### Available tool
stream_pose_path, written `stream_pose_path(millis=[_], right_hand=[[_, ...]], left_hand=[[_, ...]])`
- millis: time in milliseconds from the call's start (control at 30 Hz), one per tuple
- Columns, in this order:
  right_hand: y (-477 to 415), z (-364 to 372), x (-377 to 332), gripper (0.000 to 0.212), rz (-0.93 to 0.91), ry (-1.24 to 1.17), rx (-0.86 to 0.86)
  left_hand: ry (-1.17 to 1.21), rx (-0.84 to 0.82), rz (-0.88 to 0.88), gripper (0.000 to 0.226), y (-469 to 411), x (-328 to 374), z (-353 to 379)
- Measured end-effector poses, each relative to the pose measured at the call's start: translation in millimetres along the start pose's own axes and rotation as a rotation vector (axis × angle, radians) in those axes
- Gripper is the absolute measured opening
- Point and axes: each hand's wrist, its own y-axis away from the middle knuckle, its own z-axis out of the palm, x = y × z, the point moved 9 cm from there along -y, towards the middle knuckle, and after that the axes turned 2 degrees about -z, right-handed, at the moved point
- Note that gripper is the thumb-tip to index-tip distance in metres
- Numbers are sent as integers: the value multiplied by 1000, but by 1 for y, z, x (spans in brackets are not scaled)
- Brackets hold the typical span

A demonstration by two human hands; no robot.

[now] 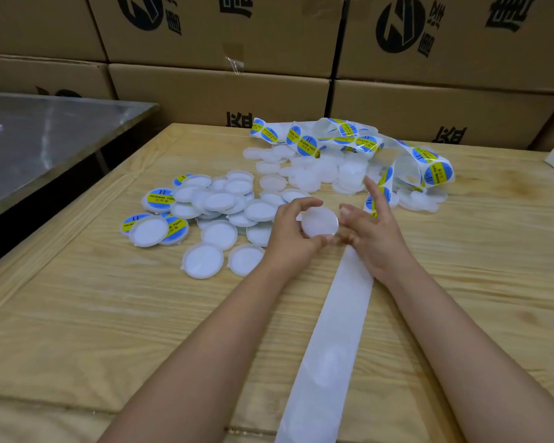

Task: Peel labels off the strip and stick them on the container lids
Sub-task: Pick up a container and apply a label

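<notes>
Backing strip (pixel 330 346), white, glossy and flat, lies lengthwise on the wooden table (pixel 77 314). Its long axis runs from the near edge away toward the hands, leaning slightly to the right as it recedes. This near stretch is bare, with only faint round outlines. Beyond the hands the strip rises into loose tangled coils at the far right, carrying round blue-and-yellow labels (pixel 437 172) printed "SOLDERING PASTE". The left hand (pixel 290 231) holds one lid (pixel 320 222), a round, translucent white plastic disc tilted toward the camera. Its forefinger is curled over the top edge and its thumb is under the lower edge, so the lid is pinched between them just above the strip's end. The right hand (pixel 375 231) rests over the strip with its forefinger straight and pointing away and its thumb touching the lid's right edge. Its lower fingers are curled toward the strip, but whether they grip anything cannot be told. To the left lies a heap of finished lids (pixel 205 203), mostly face down with raised rims showing and a few with labels visible. Plain lids (pixel 323 171) lie piled under the coils. Printed cardboard boxes (pixel 221 91) are stacked behind, and a steel table (pixel 45 129) stands at left.
</notes>
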Motion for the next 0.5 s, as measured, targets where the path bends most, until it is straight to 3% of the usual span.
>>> stream_pose_path(millis=[100, 200, 333, 500], right_hand=[[1, 7, 5, 64, -38, 171, -4], [1, 9, 7, 57, -63, 169, -2], [0, 2, 4, 54, -98, 146, 39], [2, 4, 2, 48, -111, 111, 55]], left_hand=[[60, -18, 15, 56, 1, 3, 0], [125, -55, -11, 59, 1, 1, 2], [408, -86, -244, 38, -2, -16, 5], [384, -75, -272, 26, -5, -23, 4]])
